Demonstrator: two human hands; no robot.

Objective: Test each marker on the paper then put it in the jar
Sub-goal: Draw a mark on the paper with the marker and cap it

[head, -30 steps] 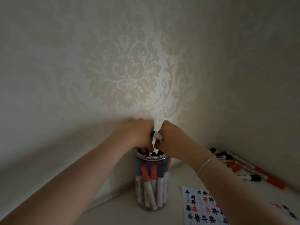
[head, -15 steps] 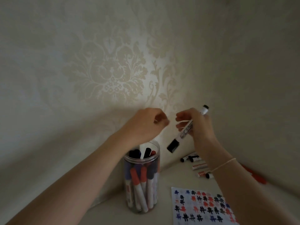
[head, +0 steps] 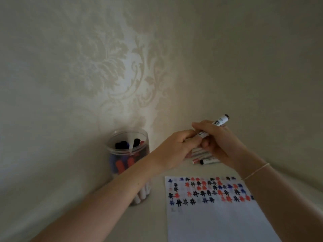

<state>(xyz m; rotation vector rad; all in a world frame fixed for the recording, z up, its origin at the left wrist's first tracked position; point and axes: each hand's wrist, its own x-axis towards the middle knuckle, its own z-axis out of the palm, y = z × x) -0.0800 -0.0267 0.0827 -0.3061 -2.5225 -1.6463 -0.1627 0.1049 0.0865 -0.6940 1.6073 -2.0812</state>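
- Right hand (head: pixel 220 142) grips a marker (head: pixel 214 125); left hand (head: pixel 178 147) fingers pinch its lower end, likely uncapping it.
- Paper (head: pixel 218 215) lies below, jar (head: pixel 128 163) left.

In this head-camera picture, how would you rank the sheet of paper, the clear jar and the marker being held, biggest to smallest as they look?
1. Sheet of paper: largest, though nearest the camera and cut off by the frame.
2. Clear jar: partly hidden by the left forearm.
3. Held marker: smallest, mostly covered by both hands.
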